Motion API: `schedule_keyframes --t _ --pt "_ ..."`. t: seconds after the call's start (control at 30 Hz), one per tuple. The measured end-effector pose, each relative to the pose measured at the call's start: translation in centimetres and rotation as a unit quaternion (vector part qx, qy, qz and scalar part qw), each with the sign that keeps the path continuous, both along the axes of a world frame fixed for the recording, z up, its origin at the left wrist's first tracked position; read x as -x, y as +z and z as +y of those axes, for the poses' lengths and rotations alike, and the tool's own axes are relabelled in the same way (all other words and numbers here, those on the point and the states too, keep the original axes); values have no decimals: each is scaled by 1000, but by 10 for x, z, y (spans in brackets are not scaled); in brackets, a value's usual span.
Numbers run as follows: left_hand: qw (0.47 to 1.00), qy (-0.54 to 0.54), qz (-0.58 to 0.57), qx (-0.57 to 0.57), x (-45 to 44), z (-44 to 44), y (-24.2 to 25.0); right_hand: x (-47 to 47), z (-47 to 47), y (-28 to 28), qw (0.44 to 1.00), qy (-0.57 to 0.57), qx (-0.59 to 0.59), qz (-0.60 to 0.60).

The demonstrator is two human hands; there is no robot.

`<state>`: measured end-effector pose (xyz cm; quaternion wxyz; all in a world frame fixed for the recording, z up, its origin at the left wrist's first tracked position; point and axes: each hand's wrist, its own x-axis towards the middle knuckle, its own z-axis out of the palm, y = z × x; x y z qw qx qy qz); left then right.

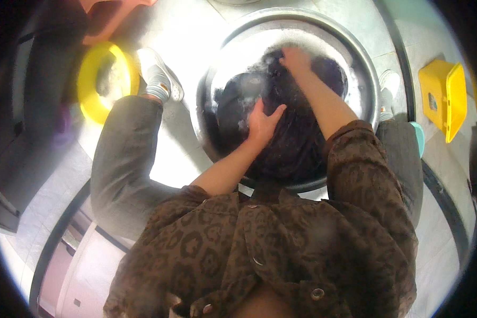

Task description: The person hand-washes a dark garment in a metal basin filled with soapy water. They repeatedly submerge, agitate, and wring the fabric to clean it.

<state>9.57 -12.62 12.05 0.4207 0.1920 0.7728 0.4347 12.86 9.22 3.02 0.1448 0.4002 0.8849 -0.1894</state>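
A large, round metal basin (371,83) stands on the floor between my legs. Dark wet cloth (290,143) fills much of it, with water and some whitish foam (254,81) around and on it. My left hand (261,124) lies on the cloth near the basin's middle, its thumb spread away from the fingers. Farther off, toward the far side of the basin, my right hand (297,60) is curled at the cloth's far edge and seems to grip it. That hand is slightly blurred, and its fingertips are partly hidden.
A yellow basin (85,85) is at the left beside my shoe (155,71). Beyond it stands a coral-coloured plastic stool (107,30). To the right are a yellow plastic basket (437,97) and a partly hidden turquoise object (419,139). Dark strips (405,79) cross the tiled floor.
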Motion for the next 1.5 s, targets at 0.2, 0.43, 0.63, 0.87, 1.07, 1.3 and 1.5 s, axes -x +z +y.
schedule_keyframes --t 0.2,0.43,0.63,0.87,1.07,1.3,1.5 --pt "990 -40 85 101 -3 3 5 -50 17 82 983 150 91 53" --pt "990 -115 82 5 -14 -30 -24 -78 -105 138 971 132 167 108" --pt "987 -92 90 97 -6 -6 1 5 -62 37 995 59 78 -28" --pt "992 -73 72 69 0 -9 -27 8 -7 2 999 -32 9 26" --pt "900 117 -416 46 40 7 30 -65 38 5 983 -136 -57 110" --pt "801 118 -582 -79 77 -9 79 -122 53 43 884 -397 142 202" --pt "820 81 -509 -248 60 -13 77 -126 66 52 886 -355 183 237"
